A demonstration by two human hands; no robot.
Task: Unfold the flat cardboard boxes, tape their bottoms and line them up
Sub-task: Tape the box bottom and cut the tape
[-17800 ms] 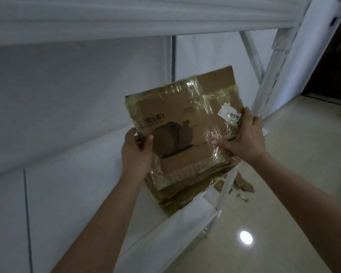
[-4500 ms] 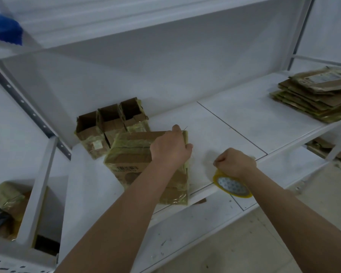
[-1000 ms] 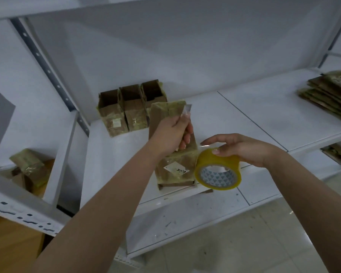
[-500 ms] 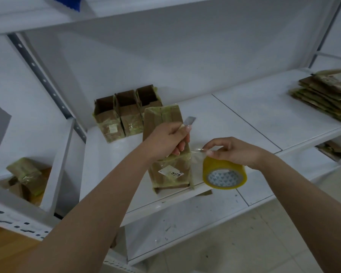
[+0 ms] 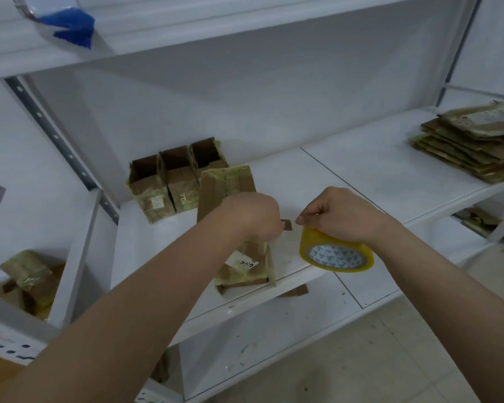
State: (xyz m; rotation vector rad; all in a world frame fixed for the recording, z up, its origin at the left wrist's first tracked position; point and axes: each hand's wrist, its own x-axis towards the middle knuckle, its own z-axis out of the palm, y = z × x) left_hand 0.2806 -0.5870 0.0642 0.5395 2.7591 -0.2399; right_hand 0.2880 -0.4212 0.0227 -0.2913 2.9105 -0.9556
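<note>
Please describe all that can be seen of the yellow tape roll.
The tape roll is a wide ring of glossy, translucent yellow tape on a core printed with a white-and-grey triangle pattern. It hangs tilted at the front edge of the white shelf, with its open core facing the camera. The right hand grips it from above, its fingers curled over the top.

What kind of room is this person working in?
Probably a storeroom or packing area: bare white metal shelving, a stack of flattened cardboard boxes, three opened boxes in a row, and a roll of packing tape.
</note>
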